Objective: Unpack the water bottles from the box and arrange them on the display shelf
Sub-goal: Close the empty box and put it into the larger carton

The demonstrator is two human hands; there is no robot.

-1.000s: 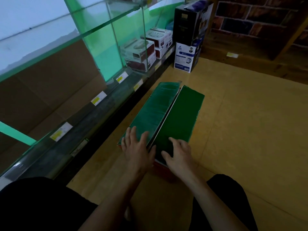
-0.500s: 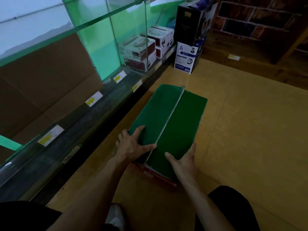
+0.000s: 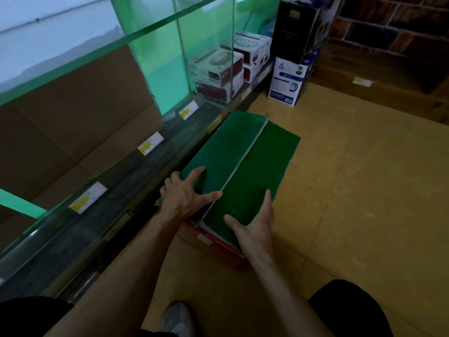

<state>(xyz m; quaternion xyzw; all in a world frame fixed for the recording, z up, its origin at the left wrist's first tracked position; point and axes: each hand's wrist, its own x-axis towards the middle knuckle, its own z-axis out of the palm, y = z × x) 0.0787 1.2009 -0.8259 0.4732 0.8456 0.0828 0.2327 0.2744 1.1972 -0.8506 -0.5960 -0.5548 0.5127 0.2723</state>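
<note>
Evidently the step in hand is opening the box (image 3: 213,235), which sits shut on the floor (image 3: 352,190) at the person's twelve o'clock. Its long side runs just beside the display shelf (image 3: 116,188) at nine o'clock. No water bottles show; I judge they lie under the two green flaps that meet along a centre seam.

To do this well, each flap should be raised from the seam and folded outward, not pulled from the outer edges. Whether tape holds the seam I cannot tell, so a thumb should test it first. The left flap (image 3: 218,147) swings toward nine o'clock and will likely meet the shelf front. Sliding the box a little toward three o'clock beforehand would give it room. The right flap (image 3: 262,166) has open floor on its side.

Both forearms reach forward from six o'clock, wrists low over the near end. The left hand (image 3: 187,193) has its thumb and forefinger spread flat on the left flap, the thumb pointing toward the seam. Its other fingers (image 3: 170,182) hook over the flap's outer edge. The right hand (image 3: 255,222) cups the near corner at five o'clock, fingers apart and straight along the side, thumb pressing on top.
</note>
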